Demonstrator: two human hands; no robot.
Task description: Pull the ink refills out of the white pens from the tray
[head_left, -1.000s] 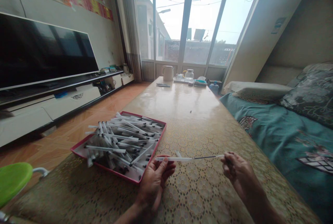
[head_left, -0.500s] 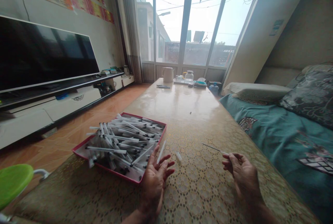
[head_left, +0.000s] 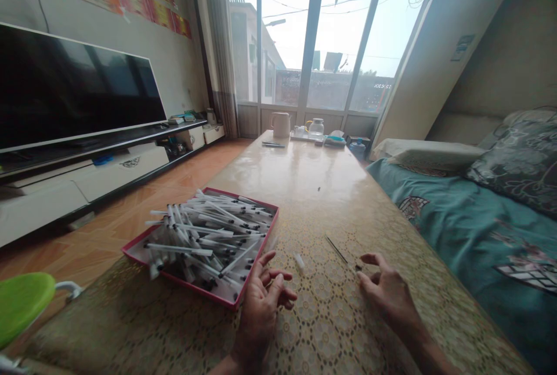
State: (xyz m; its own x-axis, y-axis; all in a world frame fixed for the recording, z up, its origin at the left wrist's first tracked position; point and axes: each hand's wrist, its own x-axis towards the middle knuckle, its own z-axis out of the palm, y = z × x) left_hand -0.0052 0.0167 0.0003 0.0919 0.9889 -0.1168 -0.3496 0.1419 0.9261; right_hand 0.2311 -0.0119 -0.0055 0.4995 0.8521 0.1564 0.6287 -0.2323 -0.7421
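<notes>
Many translucent pens point(head_left: 198, 233) are lying in a pink tray point(head_left: 195, 289), its walls corralling them beside my slack, empty left hand point(head_left: 262, 300), while my right hand point(head_left: 389, 289) is curving, fingertips parted, beside an ink refill point(head_left: 337, 249) within reach on the tabletop point(head_left: 326, 334).

We see a thin dark refill point(head_left: 336, 249) slanting over the tabletop point(head_left: 324, 331), a short translucent cap point(head_left: 299, 262) lying left of it, and white, black-ended pens point(head_left: 209, 230) heaped in a red-rimmed tray point(head_left: 195, 293).

Bare left hand point(head_left: 263, 303); bare right hand point(head_left: 385, 285) (forearms point(head_left: 421, 337) just as bare)
</notes>
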